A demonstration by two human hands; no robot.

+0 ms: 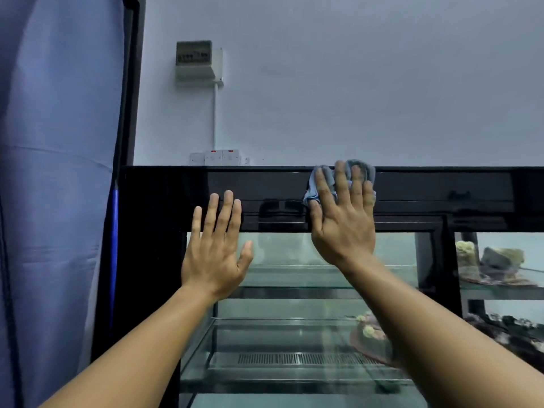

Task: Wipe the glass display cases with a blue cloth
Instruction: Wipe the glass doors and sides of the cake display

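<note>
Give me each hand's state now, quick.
Left hand: open, flat against the display case, holding nothing.
Right hand: open, pressing the blue cloth against the case's black top frame.

Crumpled blue cleaning cloth (357, 169): mostly covered by the flat right hand (343, 225), edges only showing
Black-framed glass display case (265, 198): cut off at right and bottom edges
Pale decorated cake on the lower glass shelf (369, 334): partly behind the right forearm, blurred
Grey wall-mounted breaker box (195, 58): labels too small to read
Both forearms: cut off at the bottom edge
</note>
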